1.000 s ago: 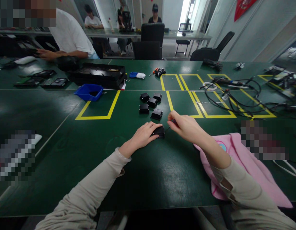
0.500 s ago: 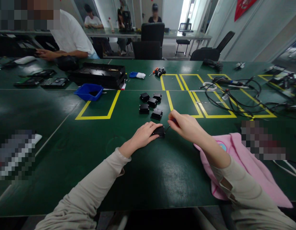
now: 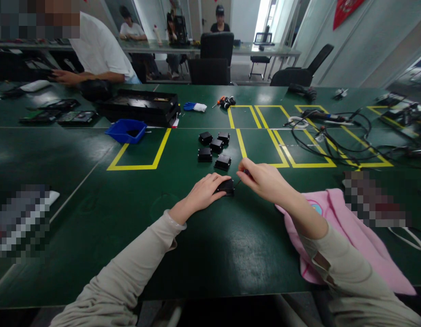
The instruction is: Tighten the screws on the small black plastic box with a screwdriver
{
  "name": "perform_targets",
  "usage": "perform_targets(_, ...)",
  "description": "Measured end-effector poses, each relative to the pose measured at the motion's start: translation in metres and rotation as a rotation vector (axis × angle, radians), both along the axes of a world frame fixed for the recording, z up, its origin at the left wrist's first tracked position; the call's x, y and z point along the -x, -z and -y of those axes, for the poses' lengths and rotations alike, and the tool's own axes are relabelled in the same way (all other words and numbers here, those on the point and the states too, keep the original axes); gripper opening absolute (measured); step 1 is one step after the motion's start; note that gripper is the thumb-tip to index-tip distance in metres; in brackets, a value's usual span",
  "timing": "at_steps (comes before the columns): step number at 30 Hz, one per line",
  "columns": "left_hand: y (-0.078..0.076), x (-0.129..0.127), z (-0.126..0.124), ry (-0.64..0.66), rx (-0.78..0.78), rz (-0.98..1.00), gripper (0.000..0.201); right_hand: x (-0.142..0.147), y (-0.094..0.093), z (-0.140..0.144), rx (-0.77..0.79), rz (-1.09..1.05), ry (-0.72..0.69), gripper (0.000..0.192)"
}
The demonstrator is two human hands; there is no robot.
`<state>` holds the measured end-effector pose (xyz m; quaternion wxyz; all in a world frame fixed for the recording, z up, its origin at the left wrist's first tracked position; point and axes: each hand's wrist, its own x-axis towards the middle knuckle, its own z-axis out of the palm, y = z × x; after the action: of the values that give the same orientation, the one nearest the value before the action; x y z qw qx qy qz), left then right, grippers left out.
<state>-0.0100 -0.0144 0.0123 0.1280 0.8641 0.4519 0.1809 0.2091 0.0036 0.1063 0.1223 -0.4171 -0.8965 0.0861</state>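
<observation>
Table (image 3: 94,200) dk green w/ yellow tape rectangles (image 3: 139,154). Small boxes (image 3: 215,150) black, far of hands. Blue bin (image 3: 126,131) far left. Pink cloth (image 3: 349,236) near right. Sleeves (image 3: 135,259) beige. Black cables (image 3: 333,136) far right.

Small black box (image 3: 226,186), flat on green table, partly covered

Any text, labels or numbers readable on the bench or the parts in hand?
None is legible.
Small black box under the left hand: no visible marking.
Red banner on the wall: no characters visible.
Round print on the pink cloth: too small to read.
</observation>
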Motion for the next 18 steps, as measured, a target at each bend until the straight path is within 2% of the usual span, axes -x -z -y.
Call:
perform_targets(14,0.0002,0.0004,0.0003,-0.007,-0.004,-0.007,0.046,-0.0008,0.0004,-0.0015,0.018,0.004,-0.018,0.027)
perform_targets(18,-0.0003,0.0003,0.0005,-0.001,-0.003,-0.004,0.047,-0.0008,-0.0001,-0.0004,0.023,-0.006,-0.004,0.022)
